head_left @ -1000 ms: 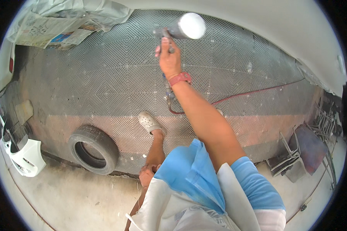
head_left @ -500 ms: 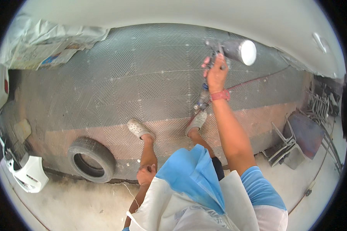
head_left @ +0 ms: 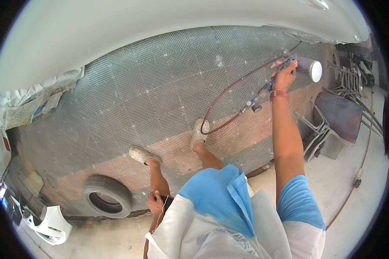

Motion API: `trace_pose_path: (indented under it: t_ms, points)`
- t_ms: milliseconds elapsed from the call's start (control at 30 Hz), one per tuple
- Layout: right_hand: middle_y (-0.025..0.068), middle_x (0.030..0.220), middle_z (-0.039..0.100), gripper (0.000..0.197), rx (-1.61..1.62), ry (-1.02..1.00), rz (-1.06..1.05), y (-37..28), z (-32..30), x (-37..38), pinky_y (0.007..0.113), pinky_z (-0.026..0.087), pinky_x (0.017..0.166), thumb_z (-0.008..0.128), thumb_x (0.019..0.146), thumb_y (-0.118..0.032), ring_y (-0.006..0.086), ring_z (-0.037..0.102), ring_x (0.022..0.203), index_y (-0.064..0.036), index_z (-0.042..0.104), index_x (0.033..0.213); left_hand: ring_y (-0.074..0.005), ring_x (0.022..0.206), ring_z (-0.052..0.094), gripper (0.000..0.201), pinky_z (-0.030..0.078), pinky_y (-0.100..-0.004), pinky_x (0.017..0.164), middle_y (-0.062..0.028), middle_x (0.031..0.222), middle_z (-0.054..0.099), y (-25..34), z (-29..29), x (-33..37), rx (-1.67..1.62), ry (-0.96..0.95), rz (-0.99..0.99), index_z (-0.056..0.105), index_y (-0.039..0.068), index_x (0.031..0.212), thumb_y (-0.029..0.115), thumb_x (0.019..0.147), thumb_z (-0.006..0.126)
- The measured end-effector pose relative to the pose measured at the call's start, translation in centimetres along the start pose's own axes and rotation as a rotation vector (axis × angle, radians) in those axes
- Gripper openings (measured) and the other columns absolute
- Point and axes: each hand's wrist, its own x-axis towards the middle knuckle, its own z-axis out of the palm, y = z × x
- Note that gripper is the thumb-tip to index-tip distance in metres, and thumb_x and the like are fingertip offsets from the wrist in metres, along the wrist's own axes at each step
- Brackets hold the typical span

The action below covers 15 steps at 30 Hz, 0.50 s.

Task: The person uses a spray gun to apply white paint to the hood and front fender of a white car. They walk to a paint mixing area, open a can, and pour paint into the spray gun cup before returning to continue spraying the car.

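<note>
Far to the right, my right hand (head_left: 285, 77) is wrapped round the handle of a spray gun (head_left: 285, 60). The gun carries a dark cylindrical cup with a round white end (head_left: 315, 71), which points right. A small fitting hangs under the grip, and a dark red air hose (head_left: 218, 101) runs from it. Beyond the gun curves the white car body (head_left: 160, 21), with a gap between them. Low beside my left leg is my left hand (head_left: 155, 203), its fingers curled in. A thin white string passes by it; whether it holds anything is hidden.
A tyre (head_left: 107, 196) lies on the grated floor to my left, near a white bumper piece (head_left: 52, 226). Masking sheets (head_left: 36, 103) cover the far left. Stacked metal chairs (head_left: 328, 125) stand at right. The hose loops over my right shoe (head_left: 199, 131).
My right hand has carried the spray gun to the right along the car body. My view and feet have shifted too, and the hose loop now shows across the floor.
</note>
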Motion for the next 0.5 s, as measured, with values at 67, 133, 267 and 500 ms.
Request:
trace_pose_path:
  t_ms: [67,133,267,500]
  points:
    - [0.0121,0.085,0.068,0.059,0.012,0.086,-0.048,-1.4,0.3,0.5,0.032,0.049,0.044,0.038,0.116,-0.05,0.0209,0.068,0.066,0.0043,0.059,0.121,-0.0408,0.1,0.063,0.043,0.047,-0.0527,0.095,-0.0233,0.104,0.07,1.1,-1.2,-1.4,0.124,0.082,0.127,0.072,-0.001,0.107,0.041,0.106,0.062]
    - [0.0117,0.085,0.068,0.058,0.084,0.09,-0.008,-2.6,1.3,-0.9,0.031,0.049,0.044,0.038,0.116,-0.05,0.0203,0.068,0.066,0.0041,0.059,0.122,-0.0419,0.104,0.064,0.043,0.048,-0.0539,0.096,-0.0244,0.108,0.07,2.6,-2.9,-2.5,0.175,0.103,0.148,0.072,0.0,0.111,0.042,0.105,0.063]
    - [0.0103,0.085,0.068,0.055,0.107,-0.092,0.051,-4.9,4.4,-8.8,0.028,0.049,0.045,0.038,0.116,-0.048,0.0184,0.067,0.065,0.0019,0.059,0.125,-0.0393,0.134,0.055,0.055,0.04,-0.047,0.115,-0.0243,0.14,0.062,3.1,-6.1,-3.9,0.177,-0.043,-0.088,0.063,0.0,0.139,0.046,0.107,0.06]
    - [-0.0006,0.081,0.062,0.046,0.076,-0.687,0.149,-8.6,13.4,-32.2,0.028,0.052,0.065,0.045,0.117,-0.036,0.0093,0.061,0.073,-0.012,0.058,0.154,-0.0371,0.105,0.07,0.037,0.054,-0.0476,0.095,-0.0231,0.114,0.073,-10.3,-7.5,-0.1,-0.225,0.01,-0.005,0.074,0.0,0.118,0.035,0.105,0.067]
